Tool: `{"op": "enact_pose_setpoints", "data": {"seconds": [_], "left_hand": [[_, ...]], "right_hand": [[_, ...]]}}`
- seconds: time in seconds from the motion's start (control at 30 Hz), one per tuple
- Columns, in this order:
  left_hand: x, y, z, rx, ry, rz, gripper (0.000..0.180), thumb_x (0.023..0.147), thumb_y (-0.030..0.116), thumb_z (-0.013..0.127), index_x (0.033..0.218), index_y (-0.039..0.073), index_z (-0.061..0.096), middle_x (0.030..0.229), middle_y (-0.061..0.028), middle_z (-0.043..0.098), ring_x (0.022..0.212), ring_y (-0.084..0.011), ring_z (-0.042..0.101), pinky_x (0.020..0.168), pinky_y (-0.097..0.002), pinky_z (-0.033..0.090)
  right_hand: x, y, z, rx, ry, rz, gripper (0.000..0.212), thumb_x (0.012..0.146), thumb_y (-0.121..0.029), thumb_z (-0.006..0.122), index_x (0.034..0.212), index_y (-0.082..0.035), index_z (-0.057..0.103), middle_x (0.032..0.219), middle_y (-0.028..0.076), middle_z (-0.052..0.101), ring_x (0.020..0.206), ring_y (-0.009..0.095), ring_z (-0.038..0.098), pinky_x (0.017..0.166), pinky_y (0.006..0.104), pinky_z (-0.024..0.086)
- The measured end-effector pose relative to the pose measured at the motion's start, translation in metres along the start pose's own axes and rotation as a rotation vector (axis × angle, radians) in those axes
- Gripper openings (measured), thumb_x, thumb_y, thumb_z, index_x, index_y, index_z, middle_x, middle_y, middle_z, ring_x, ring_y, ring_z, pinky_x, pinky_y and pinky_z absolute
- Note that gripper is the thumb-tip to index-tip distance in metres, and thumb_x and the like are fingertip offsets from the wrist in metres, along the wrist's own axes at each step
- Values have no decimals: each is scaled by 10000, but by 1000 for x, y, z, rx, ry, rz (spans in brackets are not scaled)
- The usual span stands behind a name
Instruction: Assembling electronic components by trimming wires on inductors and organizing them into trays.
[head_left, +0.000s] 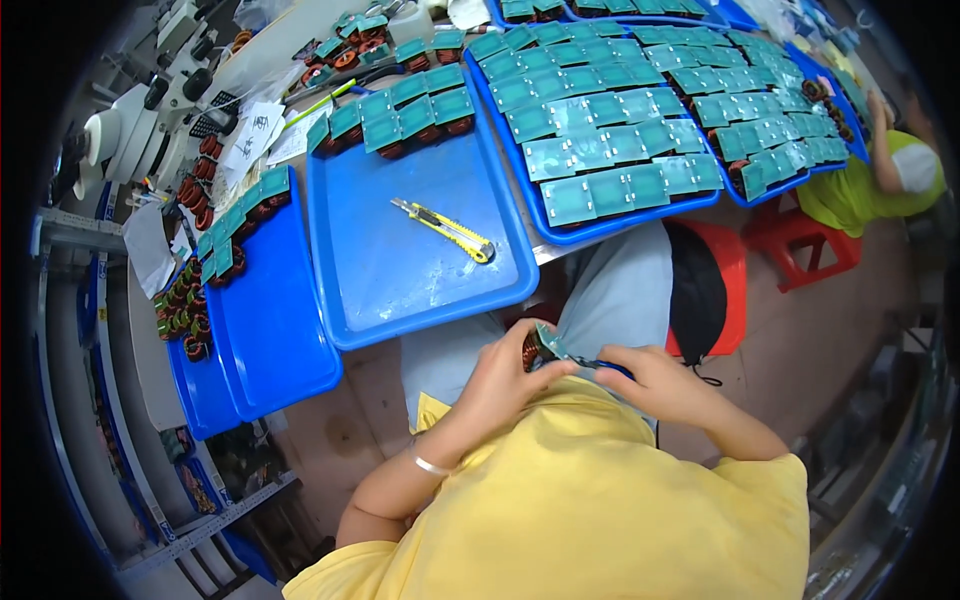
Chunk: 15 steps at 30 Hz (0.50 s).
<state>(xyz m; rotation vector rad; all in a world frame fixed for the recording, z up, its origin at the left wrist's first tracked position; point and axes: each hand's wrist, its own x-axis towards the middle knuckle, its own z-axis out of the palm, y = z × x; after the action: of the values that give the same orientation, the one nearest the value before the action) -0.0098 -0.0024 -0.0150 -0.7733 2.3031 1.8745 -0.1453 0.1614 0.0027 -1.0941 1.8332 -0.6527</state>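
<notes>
Close to my body, my left hand [510, 365] grips a copper-wound coil with a green circuit board [549, 341] on it. My right hand [650, 380] is closed on blue-handled pliers [614, 369], whose dark jaws reach the edge of the board. Whether they are nippers or plain pliers is too small to tell. Ahead of my hands, a yellow utility knife [445, 230] lies in a blue tray [400, 325]. At that tray's far end stand several green boards on coils [382, 129].
Right of the middle tray, a blue tray [580, 237] holds rows of green boards. At left are further blue trays [285, 350] and bare coils [185, 300]. Red stools [815, 250] stand at right, near a person in bright green [850, 195]. Shelving [90, 380] runs along the left.
</notes>
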Motion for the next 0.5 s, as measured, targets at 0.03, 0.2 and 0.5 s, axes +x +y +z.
{"op": "enact_pose_setpoints", "data": {"seconds": [0.03, 0.2, 0.5], "left_hand": [[13, -25, 7, -49, -88, -95, 292, 796, 174, 684, 955, -18, 532, 669, -39, 575, 528, -68, 507, 469, -230, 402], [38, -104, 19, -308, -286, -339, 337, 817, 301, 664, 711, 21, 510, 564, -8, 517, 477, -72, 487, 440, -225, 390], [-6, -15, -3, -566, -251, -149, 357, 877, 162, 574, 1171, 15, 435, 907, -43, 551, 736, -78, 527, 623, -220, 454]], "right_hand": [[10, 26, 17, 37, 8, -2, 357, 895, -357, 493, 870, -2, 526, 661, 126, 543, 591, 273, 526, 549, 317, 423], [52, 72, 46, 329, -305, 360, 423, 919, -410, 443, 821, -8, 530, 553, 57, 478, 460, 147, 460, 446, 272, 369], [13, -5, 12, 137, 153, -46, 407, 891, -399, 488, 884, 2, 558, 676, 148, 546, 676, 320, 563, 597, 366, 433]]}}
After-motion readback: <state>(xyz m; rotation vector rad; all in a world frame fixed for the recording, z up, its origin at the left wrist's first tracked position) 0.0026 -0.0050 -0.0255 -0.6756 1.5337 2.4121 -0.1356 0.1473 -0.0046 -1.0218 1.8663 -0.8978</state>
